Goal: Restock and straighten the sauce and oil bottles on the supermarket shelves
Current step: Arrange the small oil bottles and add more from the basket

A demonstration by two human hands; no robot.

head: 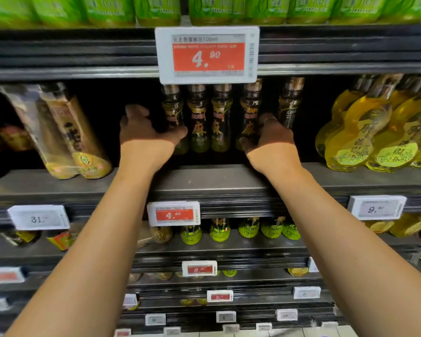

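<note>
Both hands reach in: our left hand (145, 128) grips the leftmost dark bottle (173, 113), our right hand (269, 136) another (250, 113). We should slide them forward evenly, labels facing out.

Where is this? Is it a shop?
Yes, most likely a supermarket aisle. Dark shelves hold rows of matching dark bottles and yellow oil bottles, and a red price tag reading 4.90 hangs on the shelf edge.
</note>
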